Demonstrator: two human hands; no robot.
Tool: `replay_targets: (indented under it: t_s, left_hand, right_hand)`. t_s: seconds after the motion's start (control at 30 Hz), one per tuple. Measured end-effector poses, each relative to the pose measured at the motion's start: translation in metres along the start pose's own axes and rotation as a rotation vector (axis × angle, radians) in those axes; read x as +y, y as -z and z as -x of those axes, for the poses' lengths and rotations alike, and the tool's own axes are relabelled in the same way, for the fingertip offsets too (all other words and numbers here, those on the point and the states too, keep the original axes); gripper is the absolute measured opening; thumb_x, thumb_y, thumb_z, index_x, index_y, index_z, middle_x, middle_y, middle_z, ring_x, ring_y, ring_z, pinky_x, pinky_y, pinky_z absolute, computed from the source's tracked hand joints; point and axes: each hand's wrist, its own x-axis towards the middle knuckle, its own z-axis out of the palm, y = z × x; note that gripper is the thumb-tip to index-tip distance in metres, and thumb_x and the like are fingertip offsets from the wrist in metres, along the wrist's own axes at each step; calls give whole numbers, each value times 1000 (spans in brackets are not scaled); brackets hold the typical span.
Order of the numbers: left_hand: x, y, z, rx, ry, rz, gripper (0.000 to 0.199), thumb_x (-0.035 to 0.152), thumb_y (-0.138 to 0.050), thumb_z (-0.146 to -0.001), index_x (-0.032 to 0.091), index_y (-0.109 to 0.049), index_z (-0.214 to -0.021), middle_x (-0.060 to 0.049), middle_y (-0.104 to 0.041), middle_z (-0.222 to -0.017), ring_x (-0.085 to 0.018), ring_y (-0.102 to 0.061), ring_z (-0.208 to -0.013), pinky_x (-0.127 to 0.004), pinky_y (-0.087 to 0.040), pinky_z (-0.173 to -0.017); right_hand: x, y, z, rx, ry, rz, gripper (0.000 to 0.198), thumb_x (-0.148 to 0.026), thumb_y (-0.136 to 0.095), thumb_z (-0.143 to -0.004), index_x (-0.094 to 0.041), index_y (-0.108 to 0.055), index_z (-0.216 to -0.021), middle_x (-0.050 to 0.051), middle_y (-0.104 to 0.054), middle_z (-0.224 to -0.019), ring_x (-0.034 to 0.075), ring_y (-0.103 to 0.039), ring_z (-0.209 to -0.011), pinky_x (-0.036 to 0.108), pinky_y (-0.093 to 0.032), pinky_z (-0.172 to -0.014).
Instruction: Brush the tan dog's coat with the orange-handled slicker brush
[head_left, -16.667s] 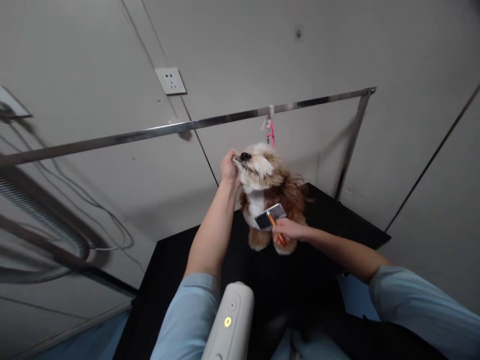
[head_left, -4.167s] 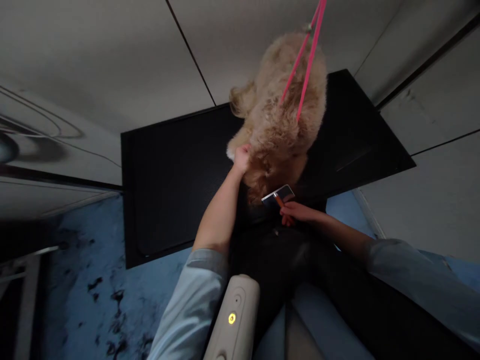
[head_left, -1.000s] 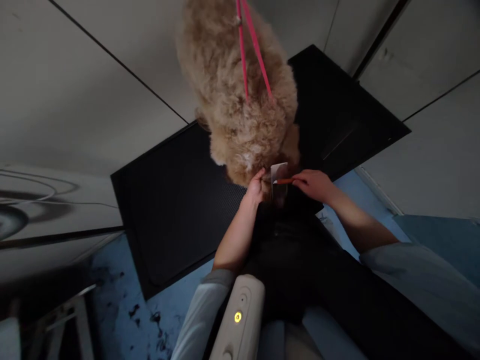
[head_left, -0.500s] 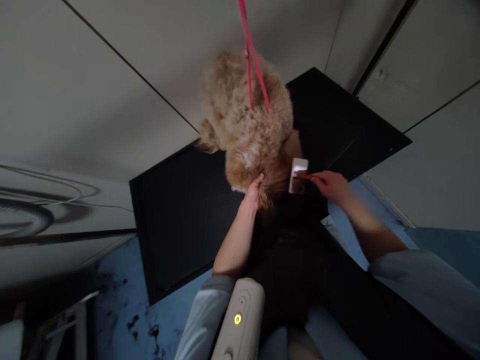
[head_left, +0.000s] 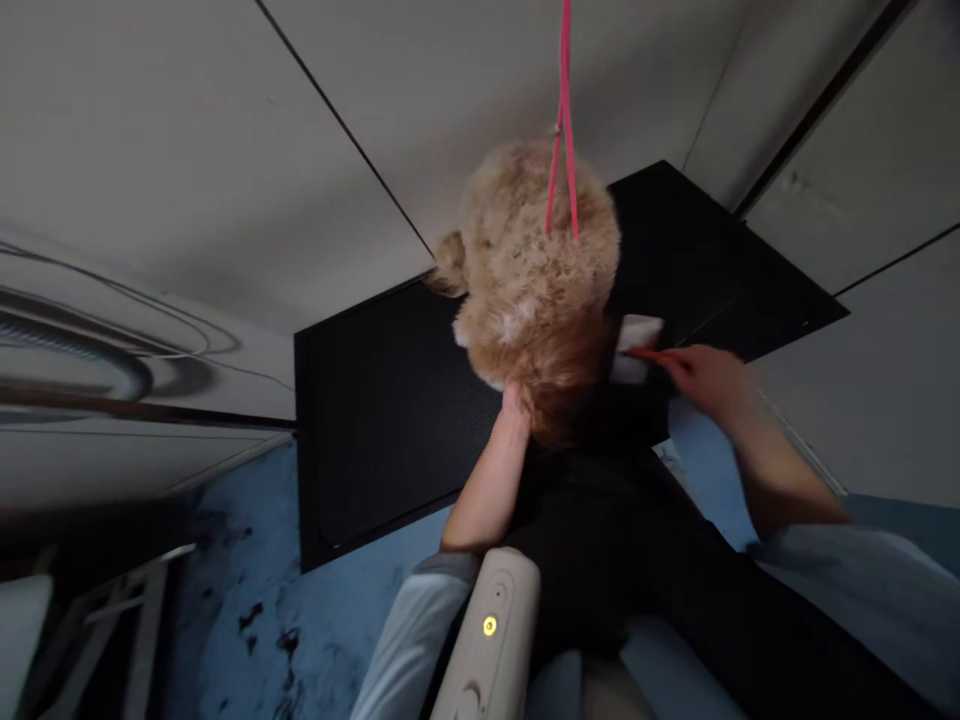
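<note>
A curly light-brown dog (head_left: 536,260) is on a black-topped table (head_left: 390,430), with a thin pink cord loop (head_left: 568,130) running up from its fur. My left hand (head_left: 517,400) is closed on the dog's fur at its near side, the fingers partly buried in it. My right hand (head_left: 709,378) grips the orange-red handle of a slicker brush (head_left: 636,345). The brush's pale rectangular head is beside the fur on the right and blurred by motion. I cannot tell whether its pins touch the coat.
A light wall (head_left: 187,120) rises right behind the table. A ribbed hose (head_left: 82,345) and thin cables lie at the left. A pale device with a yellow light (head_left: 487,630) is close below me. The floor (head_left: 247,560) is blue and dark-spotted.
The view has shifted, so dog and table sit farther right. The brush has stayed by the right-hand fur, tilted differently. The left hand keeps its hold on the fur.
</note>
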Motion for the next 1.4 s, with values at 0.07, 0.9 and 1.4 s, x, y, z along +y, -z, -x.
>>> replay_targets:
  t_s: [0.07, 0.9, 1.4]
  left_hand:
    - [-1, -6, 0, -23, 7, 37, 57, 47, -26, -101, 11, -68, -116, -12, -76, -101, -23, -73, -95, -36, -57, -90]
    - [-16, -19, -20, -66, -10, -25, 41, 35, -43, -94, 12, -71, -113, -12, -77, -104, -28, -69, -113, -41, -50, -104]
    - [-13, -28, -24, 34, -157, -11, 40, 35, -39, -97, 15, -72, -107, -9, -76, -103, -24, -64, -121, -36, -47, -107]
  right_hand:
    - [16, 11, 3, 81, -146, 80, 35, -38, -50, -97, -19, -78, -107, 17, -75, -102, 33, -69, -89, 41, -48, -67]
    - [6, 34, 7, 239, -173, 147, 38, -38, -46, -98, -19, -77, -110, 16, -74, -101, 31, -67, -87, 38, -45, -63]
    - [-19, 26, 21, 212, 126, -66, 35, -38, -47, -97, -25, -78, -107, 10, -76, -95, 26, -68, -84, 35, -48, -69]
